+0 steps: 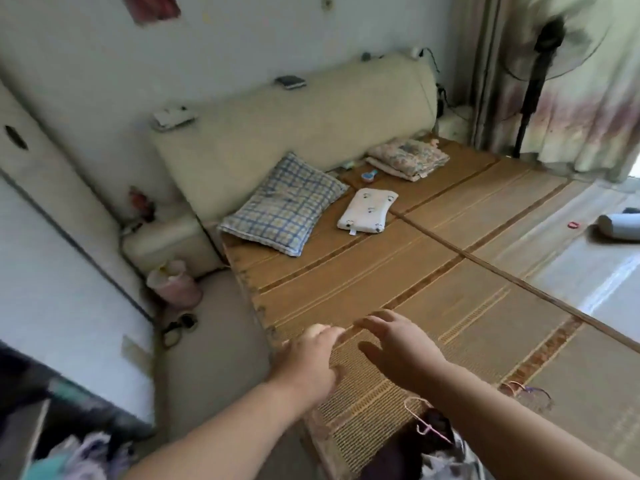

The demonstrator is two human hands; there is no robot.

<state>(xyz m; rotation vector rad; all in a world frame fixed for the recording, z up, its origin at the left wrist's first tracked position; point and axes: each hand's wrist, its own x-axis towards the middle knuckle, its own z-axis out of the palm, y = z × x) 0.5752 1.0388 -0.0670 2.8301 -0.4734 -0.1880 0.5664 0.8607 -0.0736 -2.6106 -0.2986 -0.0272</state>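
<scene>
Both my hands reach forward over the near corner of a bed covered with a woven straw mat (398,271). My left hand (311,355) hovers by the mat's left edge with fingers extended and holds nothing. My right hand (398,341) is beside it, fingers spread and relaxed, also holding nothing. Further up the mat lie a blue checked pillow (284,206), a small white pillow (369,211) and a folded floral blanket (408,159). Whether my fingertips touch the mat is unclear.
A padded beige headboard (277,129) with small items on top backs the bed. A pink bin (175,284) and scissors (178,329) lie on the floor at left. A pink hanger (424,424) and clothes sit near my right arm. A standing fan (540,64) is by the curtain.
</scene>
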